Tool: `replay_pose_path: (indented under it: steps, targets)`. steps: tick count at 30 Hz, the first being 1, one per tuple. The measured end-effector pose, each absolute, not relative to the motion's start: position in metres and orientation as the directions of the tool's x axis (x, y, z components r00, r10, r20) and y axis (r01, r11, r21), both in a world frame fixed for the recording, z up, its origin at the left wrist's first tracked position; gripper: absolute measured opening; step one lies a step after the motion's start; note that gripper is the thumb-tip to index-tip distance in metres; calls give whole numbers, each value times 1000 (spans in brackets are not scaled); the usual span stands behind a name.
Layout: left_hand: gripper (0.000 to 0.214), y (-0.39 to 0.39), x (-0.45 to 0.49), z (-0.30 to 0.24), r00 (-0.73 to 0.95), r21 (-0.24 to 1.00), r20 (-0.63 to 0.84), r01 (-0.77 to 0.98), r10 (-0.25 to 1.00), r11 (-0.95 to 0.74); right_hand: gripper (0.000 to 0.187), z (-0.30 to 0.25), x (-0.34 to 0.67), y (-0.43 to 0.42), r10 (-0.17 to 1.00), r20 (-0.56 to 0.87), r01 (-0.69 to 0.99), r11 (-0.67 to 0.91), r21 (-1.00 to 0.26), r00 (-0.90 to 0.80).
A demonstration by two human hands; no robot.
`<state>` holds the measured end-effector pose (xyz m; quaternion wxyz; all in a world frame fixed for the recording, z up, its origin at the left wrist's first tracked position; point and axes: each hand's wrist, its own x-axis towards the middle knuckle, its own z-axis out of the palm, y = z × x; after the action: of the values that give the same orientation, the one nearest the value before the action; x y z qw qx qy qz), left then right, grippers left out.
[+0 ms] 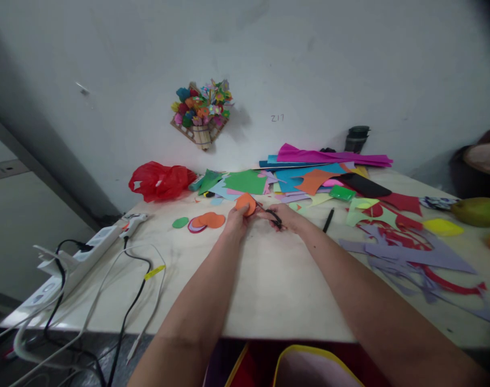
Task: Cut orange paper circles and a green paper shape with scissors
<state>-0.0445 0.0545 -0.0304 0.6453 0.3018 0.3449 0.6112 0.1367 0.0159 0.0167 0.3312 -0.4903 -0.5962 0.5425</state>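
Observation:
Pinched in the fingers of my left hand [237, 221] is a round piece of orange paper [245, 202]. My right hand [287, 217] grips a pair of scissors [274, 216] by their dark handles, with the blades at the right edge of the orange paper. Left of my left hand lie overlapping cut rounds in orange [212, 220] and purple-red [195, 226], and a green round [180, 222] sits apart from them. A black pen [328, 220] lies to the right of my right hand.
Coloured sheets [245, 181] and a red plastic bag [162, 181] line the table's back. Purple scraps [414, 255] cover the right side. A power strip [83, 258] with loose cables [142, 285] runs along the left edge. A paper-flower basket [202, 115] hangs on the wall.

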Motion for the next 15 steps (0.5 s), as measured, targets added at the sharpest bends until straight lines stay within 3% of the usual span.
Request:
replay_pose_path:
  steps: [15]
  targets:
    - [19,42,-39,-20,90,832,-35,-548,995,79,35,19,138,14,948,-105,251,-28,-967,-300]
